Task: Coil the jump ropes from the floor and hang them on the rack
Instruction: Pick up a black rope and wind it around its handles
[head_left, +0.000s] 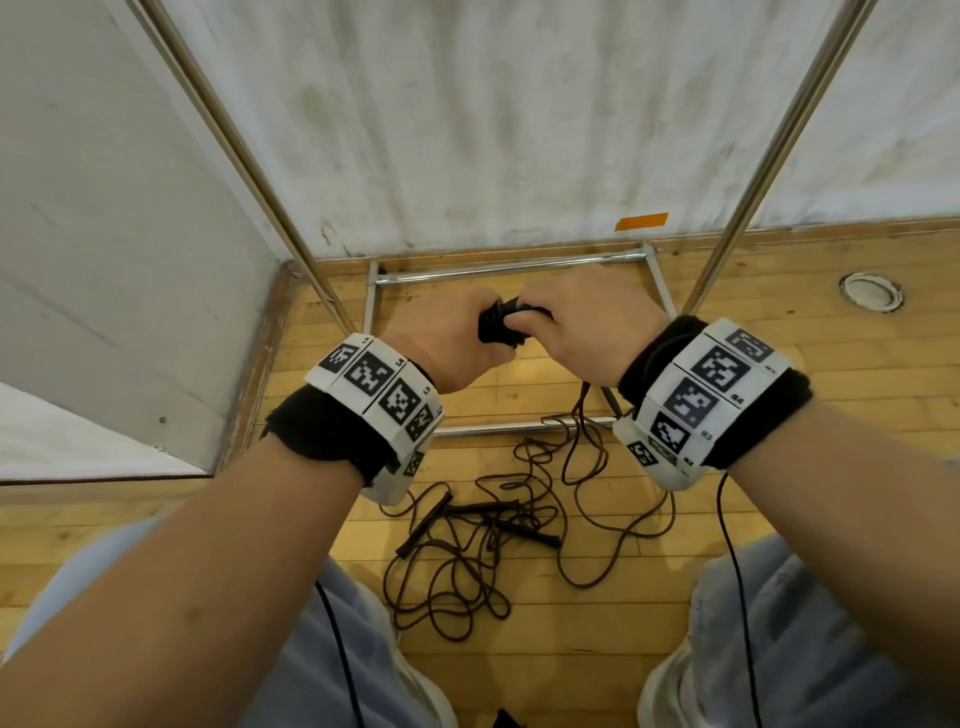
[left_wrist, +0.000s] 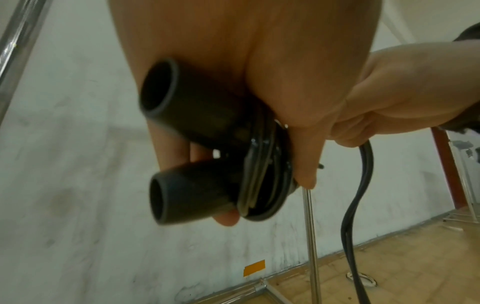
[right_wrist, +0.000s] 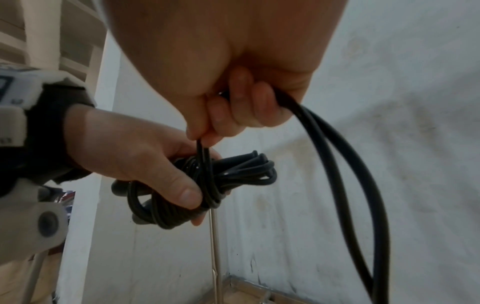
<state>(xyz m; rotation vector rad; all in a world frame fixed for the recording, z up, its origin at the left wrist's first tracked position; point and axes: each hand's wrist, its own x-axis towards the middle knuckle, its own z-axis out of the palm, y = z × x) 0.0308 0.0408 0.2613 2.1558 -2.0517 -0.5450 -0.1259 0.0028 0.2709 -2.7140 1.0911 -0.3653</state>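
A black jump rope with two black tubular foam handles (left_wrist: 182, 115), partly wound into a tight bundle, is held up in front of the body by both hands, above the wooden plank floor (head_left: 831, 499). The left hand (head_left: 441, 343) is closed round the bundle: in the left wrist view both handles are seen side by side in the palm, open ends toward the camera, with several turns of cord wrapped across them; in the right wrist view the left thumb (right_wrist: 182, 191) is pressed over the turns. The right hand (head_left: 587, 322) is curled round the free length of the same cord, which is pinched between thumb and fingers just above the bundle and trails down in a loose loop (right_wrist: 345, 164) from the little-finger side. The hands are touching or nearly so at the bundle. A tangled heap of dark brown-black jump ropes with slim black handles (head_left: 483, 525) is seen on the floor between the feet, partly lying over the front base bar of the chrome tube rack (head_left: 498, 267). The rack's two uprights are seen rising to either side of the hands, against a white scuffed wall (head_left: 519, 130). An orange tape strip (head_left: 641, 221) is stuck low on the wall; a round metal floor fitting (head_left: 871, 292) is set in the boards to the right.
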